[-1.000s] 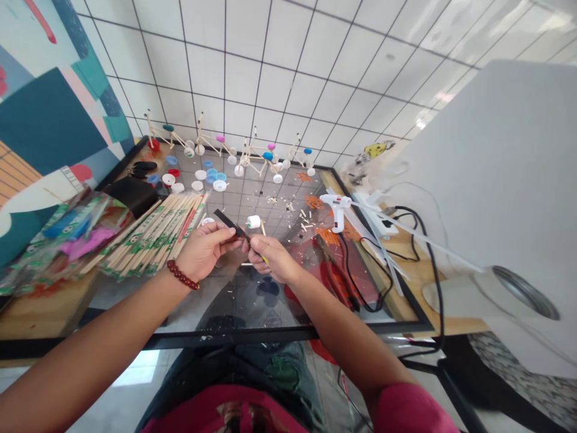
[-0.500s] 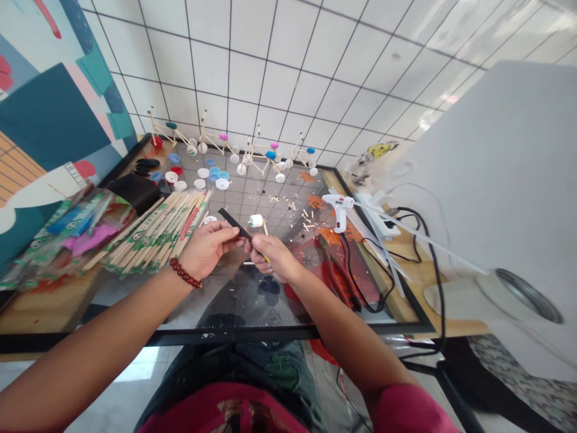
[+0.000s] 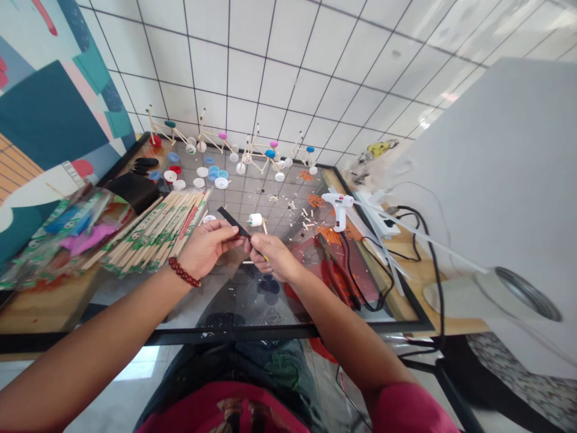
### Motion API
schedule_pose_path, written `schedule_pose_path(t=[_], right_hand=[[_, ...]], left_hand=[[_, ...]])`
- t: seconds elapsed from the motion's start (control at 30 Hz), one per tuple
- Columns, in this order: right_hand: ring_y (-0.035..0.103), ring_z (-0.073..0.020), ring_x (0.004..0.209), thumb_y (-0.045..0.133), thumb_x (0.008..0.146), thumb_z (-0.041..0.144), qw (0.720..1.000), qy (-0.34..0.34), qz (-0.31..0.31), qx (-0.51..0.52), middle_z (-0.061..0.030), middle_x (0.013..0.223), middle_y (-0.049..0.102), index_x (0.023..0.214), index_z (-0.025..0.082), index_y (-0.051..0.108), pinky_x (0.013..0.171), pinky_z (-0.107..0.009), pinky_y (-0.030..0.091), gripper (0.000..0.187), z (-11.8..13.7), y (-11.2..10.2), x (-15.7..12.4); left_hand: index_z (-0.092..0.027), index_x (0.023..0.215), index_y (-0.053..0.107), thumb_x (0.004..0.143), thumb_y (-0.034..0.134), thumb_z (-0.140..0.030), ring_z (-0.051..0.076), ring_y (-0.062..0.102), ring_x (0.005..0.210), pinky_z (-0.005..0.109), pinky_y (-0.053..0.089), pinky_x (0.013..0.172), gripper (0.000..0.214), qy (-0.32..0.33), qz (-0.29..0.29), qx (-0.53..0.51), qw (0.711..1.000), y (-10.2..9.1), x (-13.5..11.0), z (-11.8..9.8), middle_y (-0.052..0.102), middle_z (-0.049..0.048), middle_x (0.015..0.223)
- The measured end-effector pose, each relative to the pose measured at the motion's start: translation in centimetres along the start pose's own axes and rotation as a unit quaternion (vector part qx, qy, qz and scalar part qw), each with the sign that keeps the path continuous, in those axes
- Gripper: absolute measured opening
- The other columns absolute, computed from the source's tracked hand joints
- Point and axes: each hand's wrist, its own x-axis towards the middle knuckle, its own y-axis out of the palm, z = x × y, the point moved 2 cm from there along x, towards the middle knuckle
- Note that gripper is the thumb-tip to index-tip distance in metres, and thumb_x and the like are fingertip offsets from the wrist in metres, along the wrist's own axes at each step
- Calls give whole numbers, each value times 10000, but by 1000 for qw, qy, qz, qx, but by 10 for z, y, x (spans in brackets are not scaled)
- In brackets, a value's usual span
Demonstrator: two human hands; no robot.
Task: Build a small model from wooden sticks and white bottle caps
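Note:
My left hand (image 3: 211, 243), a red bead bracelet at its wrist, pinches a flat black strip (image 3: 228, 216) between thumb and fingers. Close against it, my right hand (image 3: 273, 255) is closed round a slim tool (image 3: 265, 258) that shows a bit of yellow; its kind is mostly hidden by the fingers. The tool's dark end meets the strip between both hands. Just beyond the fingertips a white cap piece (image 3: 255, 220) lies on the glass table, with a short wooden stick (image 3: 265, 227) beside it.
Wrapped chopsticks (image 3: 157, 231) lie left, before several loose bottle caps (image 3: 214, 173). Small stick models with cap wheels (image 3: 270, 155) line the back. Right are a white glue gun (image 3: 339, 207) with its cord, red-handled pliers (image 3: 345, 282) and scattered scraps (image 3: 309, 222).
Almost nothing differs. Both hands keep their hold on the strip and the tool, and the view has shifted very slightly.

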Motion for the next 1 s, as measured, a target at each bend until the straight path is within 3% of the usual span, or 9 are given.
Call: schedule_pose_path(t=[0.43,0.63,0.8,1.0], right_hand=[[162,-29,401,698,832,702,1000,-10,-16,-5,129,527,329,823,207,535,384,-167,122,521,-3,2,2],[200,-34,407,758,754,700,995,-36,-91,32,126,555,357,870,212,556,399,-181,119,541,9,0,0],[231,-34,421,870,676,556,986,-73,-153,5,133,567,372,888,216,567,410,-198,157,502,15,4,-3],[279,-46,437,850,694,514,982,-86,-166,-35,130,541,369,817,217,560,421,-205,193,433,11,8,0]], left_hand=[[-137,614,667,588,925,-157,154,721,640,264,614,690,259,-1,5,6,1000,0,1,-1,756,58,695],[-138,607,676,534,978,-224,162,716,643,257,593,665,322,13,0,14,1000,-2,1,1,725,42,650],[-142,610,699,496,1003,-275,145,672,602,232,536,577,351,14,8,23,1000,-3,1,3,692,29,606],[-128,612,727,496,1004,-270,132,662,587,230,551,576,332,-3,28,42,999,0,-1,5,701,34,624]])
